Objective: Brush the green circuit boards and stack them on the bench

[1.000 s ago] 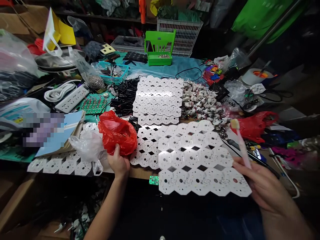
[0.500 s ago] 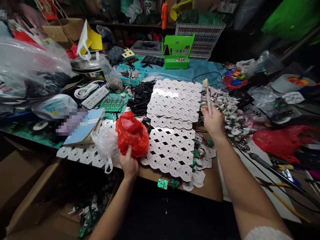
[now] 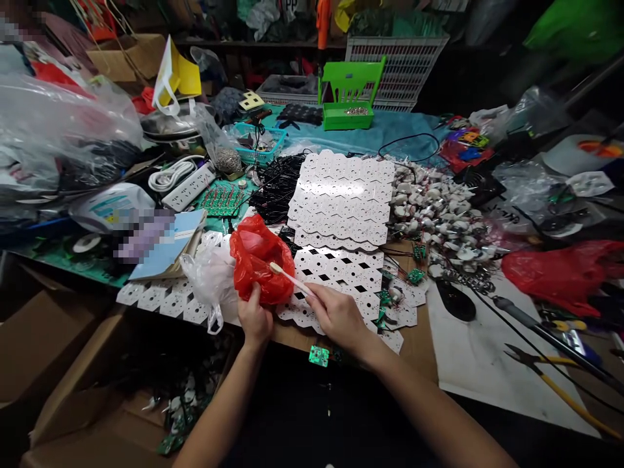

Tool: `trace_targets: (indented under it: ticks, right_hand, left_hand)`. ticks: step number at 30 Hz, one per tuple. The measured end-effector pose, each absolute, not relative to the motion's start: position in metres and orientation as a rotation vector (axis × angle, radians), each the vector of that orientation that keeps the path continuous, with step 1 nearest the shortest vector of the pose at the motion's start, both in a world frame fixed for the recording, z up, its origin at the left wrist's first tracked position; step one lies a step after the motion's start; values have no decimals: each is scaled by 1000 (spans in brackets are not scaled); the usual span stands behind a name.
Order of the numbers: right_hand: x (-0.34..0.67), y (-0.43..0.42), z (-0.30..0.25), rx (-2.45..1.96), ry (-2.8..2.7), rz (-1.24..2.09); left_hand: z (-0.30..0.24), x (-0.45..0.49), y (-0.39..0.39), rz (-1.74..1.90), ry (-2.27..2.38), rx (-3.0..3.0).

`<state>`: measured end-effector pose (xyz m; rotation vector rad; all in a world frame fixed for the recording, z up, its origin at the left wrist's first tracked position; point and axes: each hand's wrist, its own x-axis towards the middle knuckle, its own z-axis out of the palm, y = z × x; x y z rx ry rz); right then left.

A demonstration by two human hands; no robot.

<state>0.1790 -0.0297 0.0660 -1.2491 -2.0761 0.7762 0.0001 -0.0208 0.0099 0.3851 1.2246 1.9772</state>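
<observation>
Below the near edge of the surface, left: one open cardboard box (image 3: 80, 374), with small white and green parts inside.

At the middle of the near edge: one small green circuit board (image 3: 318, 355).

Hands, two, above the near edge. Left hand (image 3: 256, 317): closed, thumb uppermost, gripping the near rim of a red plastic bag (image 3: 260, 247), whose mouth gapes upward. Right hand (image 3: 341, 318): fingers pinched together on the pale handle of a small brush (image 3: 295, 281), its bristle end over the bag's mouth; whether bristles and plastic touch cannot be told.

Left of the red bag, along the near edge: one translucent white bag (image 3: 209, 270); beyond it toward the left, one blue-covered book (image 3: 168, 250), lying on a white perforated sheet.

Right of the red bag: one white perforated panel (image 3: 348, 270) with dark diamond openings, reaching the near edge.

Toward the near right corner: one pair of cutters (image 3: 536, 361), yellow-handled, jaws apart, on a white sheet (image 3: 478, 351).

Mid-surface: a stack of white panels (image 3: 344, 201); black cables (image 3: 275, 188) to its left; a heap of small white wired parts (image 3: 433, 214) to its right.

Toward the far edge: one blue basket (image 3: 266, 153), left; one green chair-shaped tray (image 3: 347, 118), near the middle, holding small metallic pieces.
</observation>
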Motion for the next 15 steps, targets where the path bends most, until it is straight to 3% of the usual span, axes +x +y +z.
trace_targets:
  ticks: [9, 15]
  right_hand:
    - [181, -35, 65, -1319, -2216, 591]
    - [210, -41, 82, -1354, -1903, 881]
  left_hand:
    - [8, 1, -19, 1958, 1216, 384]
    - [19, -2, -15, 2012, 1228, 423]
